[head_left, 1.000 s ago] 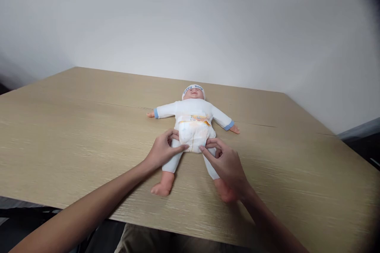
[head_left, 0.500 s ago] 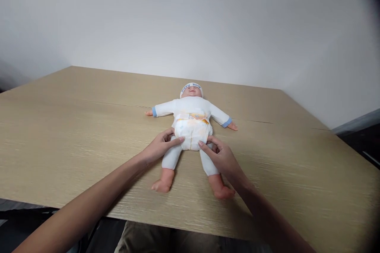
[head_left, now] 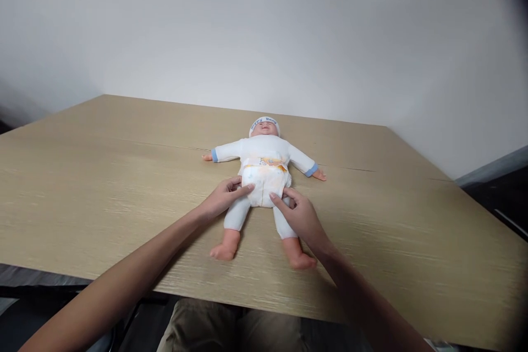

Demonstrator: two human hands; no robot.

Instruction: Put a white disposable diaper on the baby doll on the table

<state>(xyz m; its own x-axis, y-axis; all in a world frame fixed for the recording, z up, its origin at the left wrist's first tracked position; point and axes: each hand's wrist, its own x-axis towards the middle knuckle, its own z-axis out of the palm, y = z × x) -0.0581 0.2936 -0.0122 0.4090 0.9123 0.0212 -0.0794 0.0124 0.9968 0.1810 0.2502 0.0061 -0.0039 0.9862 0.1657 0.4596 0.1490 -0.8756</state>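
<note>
A baby doll (head_left: 266,146) in a white outfit with blue cuffs and a lettered white cap lies on its back, arms spread and feet toward me. Round its hips sits a white diaper (head_left: 260,184) with an orange patterned waistband. My left hand (head_left: 229,195) pinches the diaper's leg edge on the left side, thumb on top and fingers partly hidden behind it. On the opposite side my right hand (head_left: 297,212) grips the other leg edge between thumb and fingers, over the doll's leg.
The doll rests on a wide wooden table (head_left: 124,187) with a light grain. A pale wall (head_left: 247,44) rises behind it. A dark object (head_left: 503,192) stands beyond the right edge. My lap (head_left: 231,324) shows below the front edge.
Both hands stay at the diaper's leg edges. My right hand and the doll's leg on that side have shifted slightly left. The view has tilted up a little.
</note>
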